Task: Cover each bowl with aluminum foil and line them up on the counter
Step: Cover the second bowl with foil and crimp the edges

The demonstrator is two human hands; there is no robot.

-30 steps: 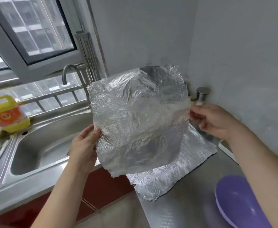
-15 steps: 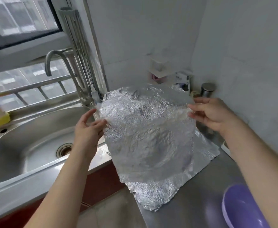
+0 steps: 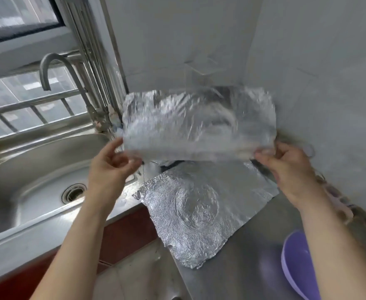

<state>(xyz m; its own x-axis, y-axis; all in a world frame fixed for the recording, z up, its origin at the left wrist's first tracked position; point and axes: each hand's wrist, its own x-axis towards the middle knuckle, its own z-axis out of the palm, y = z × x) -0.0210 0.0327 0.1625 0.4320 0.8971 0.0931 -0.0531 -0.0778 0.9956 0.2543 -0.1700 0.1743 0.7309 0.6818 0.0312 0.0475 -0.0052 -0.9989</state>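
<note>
Now we have the held foil sheet (image 3: 199, 122) swung up and away from us. A second ago it hung down between the hands and hid much of what lay under it; now the hands are at its near edge and the sheet rises beyond them, smeared by motion. The left hand (image 3: 110, 167) pinches the near left corner, thumb on top and fingers curled below, though blur softens the exact contact. The right hand (image 3: 286, 167) pinches the near right corner in the same way. With the sheet lifted, the second foil sheet (image 3: 199, 213) shows almost whole, lying flat on the counter (image 3: 253, 267) beside the sink (image 3: 37, 169), with a round dent pressed into its middle. The purple bowl (image 3: 294, 263) sits uncovered at the lower right, well apart from the raised sheet. We judge that the two sheets are now cleanly separated and this one is ready to go over a bowl, so the covering itself is not yet begun.
</note>
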